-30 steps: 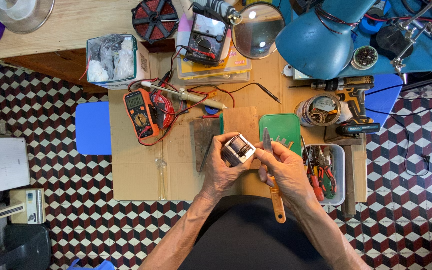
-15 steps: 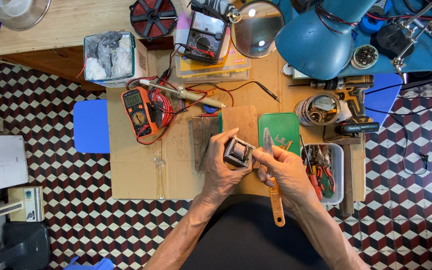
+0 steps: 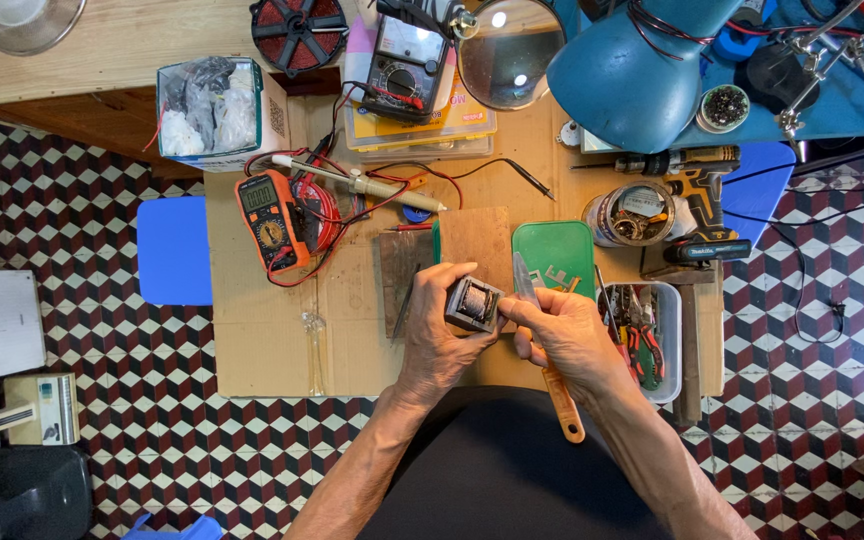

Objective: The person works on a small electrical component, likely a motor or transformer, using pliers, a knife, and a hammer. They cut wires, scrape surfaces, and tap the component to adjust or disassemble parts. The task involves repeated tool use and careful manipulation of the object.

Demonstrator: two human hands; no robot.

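Both hands busy over my worktop [image 3: 272,340].
My left hand [image 3: 442,335] grips a small transformer [image 3: 472,303]; right hand [image 3: 564,338] clamps an orange-handled knife [image 3: 562,400] beside it.

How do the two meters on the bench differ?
The orange multimeter lies flat at the left by red leads and has a small digital screen; the black meter sits farther back on a yellow case and has a wide needle dial. Both have rotary selectors and lie apart from both hands.
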